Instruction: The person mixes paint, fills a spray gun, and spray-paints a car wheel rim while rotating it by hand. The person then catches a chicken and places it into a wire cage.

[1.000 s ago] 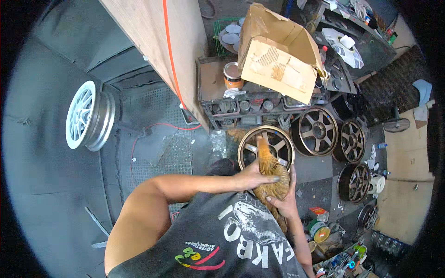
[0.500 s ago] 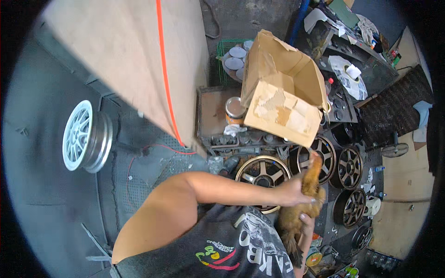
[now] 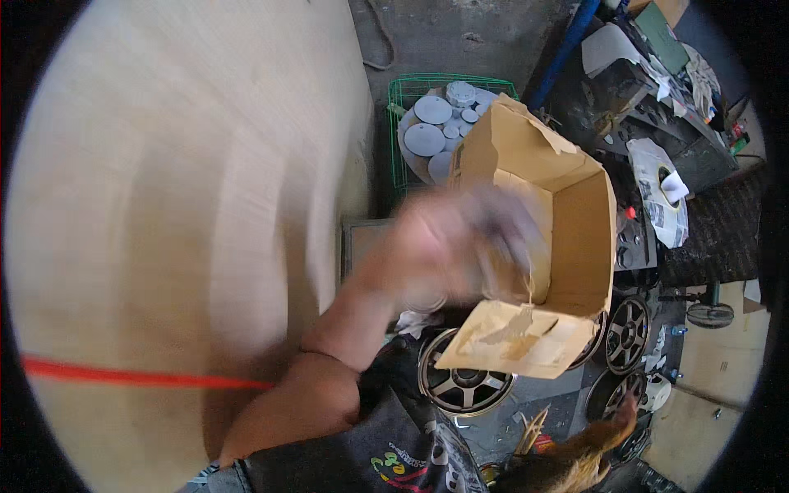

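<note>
My left hand (image 3: 468, 234), smeared by motion, is at the near left side of an open cardboard box (image 3: 579, 238). Its fingers overlap the box opening, and their grip cannot be made out. The box has a torn front flap (image 3: 518, 333) hanging toward me. At the lower edge, a brown chicken (image 3: 563, 460) lies tilted with its head toward the right and its yellowish feet sticking up. My right hand does not show; the chicken's body runs out of the picture there.
Several bronze wheel rims (image 3: 467, 380) stand below and right of the box. A green wire basket (image 3: 399, 135) with grey discs is behind it. A pale board (image 3: 123, 205) with a red line (image 3: 148, 376) fills the left. A cluttered dark shelf (image 3: 657, 115) stands far right.
My left hand has let go of the chicken and swung up to the box. The chicken has dropped toward the lower right edge. The pale board now fills more of the left side.
</note>
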The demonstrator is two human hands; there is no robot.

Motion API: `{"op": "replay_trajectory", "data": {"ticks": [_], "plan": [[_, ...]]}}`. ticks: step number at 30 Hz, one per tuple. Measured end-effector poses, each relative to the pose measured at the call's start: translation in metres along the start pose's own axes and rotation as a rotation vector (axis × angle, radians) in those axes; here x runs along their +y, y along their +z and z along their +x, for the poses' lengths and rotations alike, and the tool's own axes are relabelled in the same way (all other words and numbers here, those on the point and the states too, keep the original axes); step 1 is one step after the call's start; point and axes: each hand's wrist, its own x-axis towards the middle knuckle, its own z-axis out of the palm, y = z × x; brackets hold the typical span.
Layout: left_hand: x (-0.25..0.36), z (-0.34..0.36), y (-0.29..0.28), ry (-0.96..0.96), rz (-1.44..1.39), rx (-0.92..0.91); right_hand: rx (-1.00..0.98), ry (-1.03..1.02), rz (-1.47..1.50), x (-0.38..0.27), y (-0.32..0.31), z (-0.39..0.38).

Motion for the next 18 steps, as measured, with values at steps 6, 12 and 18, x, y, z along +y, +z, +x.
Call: {"op": "replay_trajectory", "data": {"ticks": [6, 12, 18], "plan": [[-0.139, 0.008, -0.245, -0.207, -0.151, 1.190, 0.053, 0.060, -0.073, -0.033, 0.019, 0.006], [-0.271, -0.085, -0.361, -0.910, 0.404, 1.288, 0.098, 0.185, -0.151, -0.043, 0.029, 0.012], [-0.260, -0.045, -0.310, -1.084, 0.219, 1.157, 0.192, 0.289, -0.198, -0.038, 0.041, 0.008]]}}
